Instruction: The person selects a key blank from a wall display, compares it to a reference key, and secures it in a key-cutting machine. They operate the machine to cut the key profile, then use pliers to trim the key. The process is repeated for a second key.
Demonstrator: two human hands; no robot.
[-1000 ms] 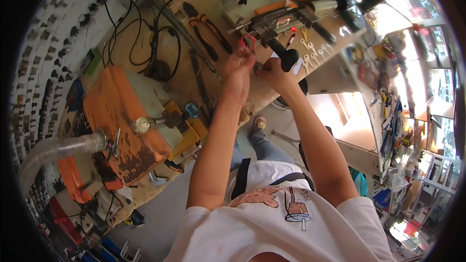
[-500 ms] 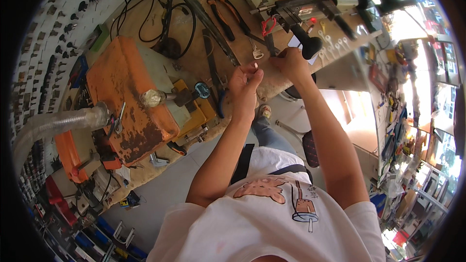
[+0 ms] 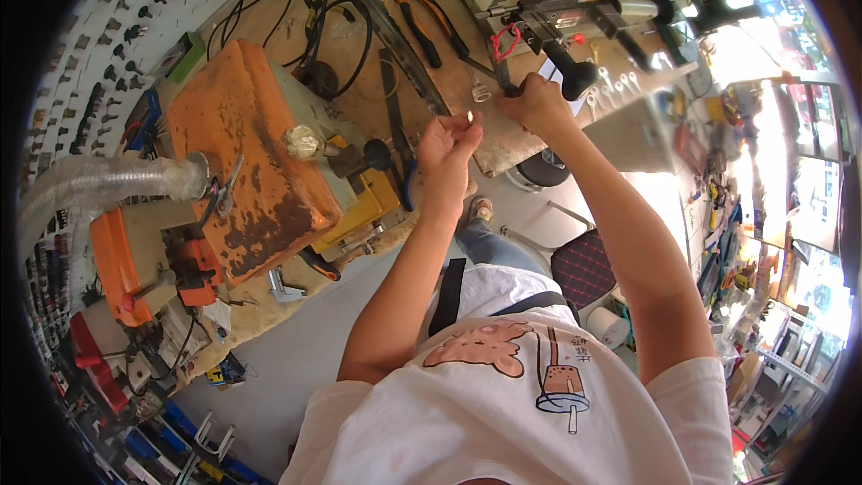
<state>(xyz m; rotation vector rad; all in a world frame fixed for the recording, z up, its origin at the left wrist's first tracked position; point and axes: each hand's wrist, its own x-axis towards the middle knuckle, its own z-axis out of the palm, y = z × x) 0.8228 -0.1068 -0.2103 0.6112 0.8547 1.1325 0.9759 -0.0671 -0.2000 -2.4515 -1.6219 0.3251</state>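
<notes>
At the bench's front edge, my left hand (image 3: pixel 446 145) is closed, with a small pale piece (image 3: pixel 470 116) pinched between thumb and fingers. My right hand (image 3: pixel 541 108) is also closed, a short way to its right. Its fingertips meet the end of a dark flat bar (image 3: pixel 481 65) on the bench; what they grip is mostly hidden. A silver key (image 3: pixel 480 90) lies just beyond and between the hands. Farther back are pliers with black-and-orange handles (image 3: pixel 420 18).
An orange-topped machine (image 3: pixel 242 162) with worn paint and a clear hose (image 3: pixel 117 181) stands left. At the right back is a machine with a black knob (image 3: pixel 576 81), beside several keys (image 3: pixel 615 88). Black cables (image 3: pixel 359 45) loop behind. A dark stool (image 3: pixel 584 269) stands below.
The view has shifted slightly, bringing more of the stool into sight. Both hands stay near the same spots, my left still pinching the small pale piece.
</notes>
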